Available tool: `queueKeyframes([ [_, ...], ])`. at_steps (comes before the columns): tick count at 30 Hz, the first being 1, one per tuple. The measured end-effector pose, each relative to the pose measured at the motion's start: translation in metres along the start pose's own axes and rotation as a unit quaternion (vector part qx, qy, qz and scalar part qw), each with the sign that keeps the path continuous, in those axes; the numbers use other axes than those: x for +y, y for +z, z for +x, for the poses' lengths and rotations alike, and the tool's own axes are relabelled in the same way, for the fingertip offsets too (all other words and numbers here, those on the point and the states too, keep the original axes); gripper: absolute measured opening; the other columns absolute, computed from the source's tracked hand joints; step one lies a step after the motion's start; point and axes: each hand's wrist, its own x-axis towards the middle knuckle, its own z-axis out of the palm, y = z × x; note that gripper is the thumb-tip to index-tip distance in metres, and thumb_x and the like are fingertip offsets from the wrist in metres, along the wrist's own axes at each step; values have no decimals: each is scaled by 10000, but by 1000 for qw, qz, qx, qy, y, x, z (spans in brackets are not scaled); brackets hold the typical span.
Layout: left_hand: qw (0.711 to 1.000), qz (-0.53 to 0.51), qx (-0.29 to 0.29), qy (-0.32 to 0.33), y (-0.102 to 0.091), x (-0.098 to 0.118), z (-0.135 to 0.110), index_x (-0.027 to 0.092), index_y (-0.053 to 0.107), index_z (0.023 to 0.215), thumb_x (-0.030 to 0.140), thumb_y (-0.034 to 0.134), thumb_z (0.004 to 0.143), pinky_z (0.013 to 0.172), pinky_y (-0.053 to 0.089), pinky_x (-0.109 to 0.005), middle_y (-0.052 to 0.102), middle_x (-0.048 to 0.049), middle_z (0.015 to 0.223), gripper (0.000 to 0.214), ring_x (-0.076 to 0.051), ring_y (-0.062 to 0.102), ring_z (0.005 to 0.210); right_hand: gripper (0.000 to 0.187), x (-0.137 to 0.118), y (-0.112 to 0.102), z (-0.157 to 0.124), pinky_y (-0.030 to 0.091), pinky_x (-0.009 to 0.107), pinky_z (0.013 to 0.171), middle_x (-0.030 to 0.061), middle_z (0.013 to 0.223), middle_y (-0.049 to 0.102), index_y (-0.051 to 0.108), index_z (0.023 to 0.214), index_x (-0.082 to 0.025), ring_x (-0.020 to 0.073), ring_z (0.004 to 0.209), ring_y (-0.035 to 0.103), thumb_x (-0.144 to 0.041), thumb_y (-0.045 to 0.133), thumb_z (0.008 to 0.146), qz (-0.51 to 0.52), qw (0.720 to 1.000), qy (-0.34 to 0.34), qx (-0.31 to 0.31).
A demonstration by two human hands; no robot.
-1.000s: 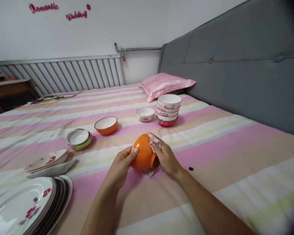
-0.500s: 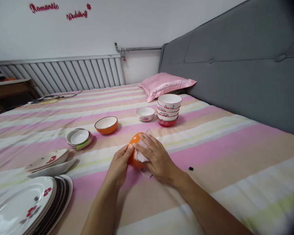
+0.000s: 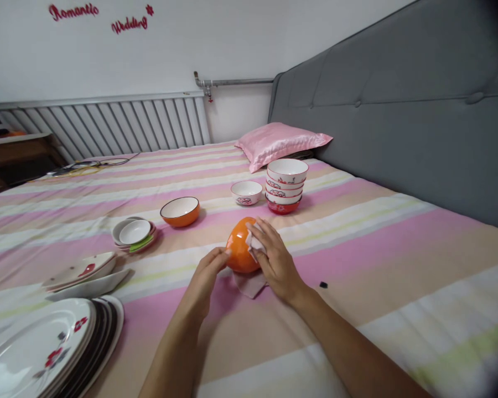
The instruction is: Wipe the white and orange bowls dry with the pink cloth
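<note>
An orange bowl [image 3: 239,251] is held bottom-up above the striped bed [image 3: 377,243] between both my hands. My left hand [image 3: 205,279] grips its left rim with the fingers closed on it. My right hand [image 3: 274,260] presses a pale pink cloth [image 3: 253,243] against the bowl's right side; the cloth's lower end [image 3: 249,283] hangs beneath the bowl. The bowl's inside is hidden from me.
Behind lie a second orange bowl [image 3: 180,211], a small white bowl [image 3: 246,192], a stack of red-patterned bowls [image 3: 285,185], small saucers [image 3: 133,234], plates [image 3: 81,275] and a big plate stack [image 3: 45,345]. A pink pillow [image 3: 280,141] and grey headboard [image 3: 398,105] bound the right.
My right hand with the cloth swept across the bowl's underside to the left, then back to the right side. The bowl turned slightly in my left hand.
</note>
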Motion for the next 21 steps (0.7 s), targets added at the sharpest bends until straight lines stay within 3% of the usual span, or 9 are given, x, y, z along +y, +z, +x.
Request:
queueKeyframes([
  [5,998,26,-52,-39,0,0,-3,156,681,954,361,637,782,856,389,-297,681,-56,909,271,-190,572,859,463,6,3,2,253,444,1144,44,1485,358,397,1391,-262,192,1392,272,-246,383,928,52,997,43,43],
  [9,995,13,-93,-22,3,-2,-3,134,673,1008,408,601,822,873,391,-298,682,-78,953,338,-196,572,891,428,6,3,3,286,415,1129,75,1437,429,452,1351,-220,190,1350,356,-303,389,936,114,986,88,87],
  [13,997,-34,-72,11,9,-5,-2,148,671,965,425,585,834,768,418,-252,680,-55,888,318,-158,565,797,426,2,2,3,321,423,1108,69,1386,495,449,1352,-234,194,1306,422,-333,388,943,174,975,113,84],
  [17,994,-105,-21,22,9,-3,-2,166,659,882,425,616,809,652,424,-231,659,-18,767,273,-130,553,667,428,-5,0,1,309,431,1118,27,1417,462,421,1370,-295,186,1330,387,-301,391,944,146,987,51,36],
  [21,992,-124,7,13,5,2,-1,148,651,800,409,675,753,583,415,-220,652,-15,711,266,-117,540,598,486,-15,-4,-2,275,472,1132,33,1473,383,392,1396,-271,210,1384,290,-226,414,913,47,997,-60,-20],
])
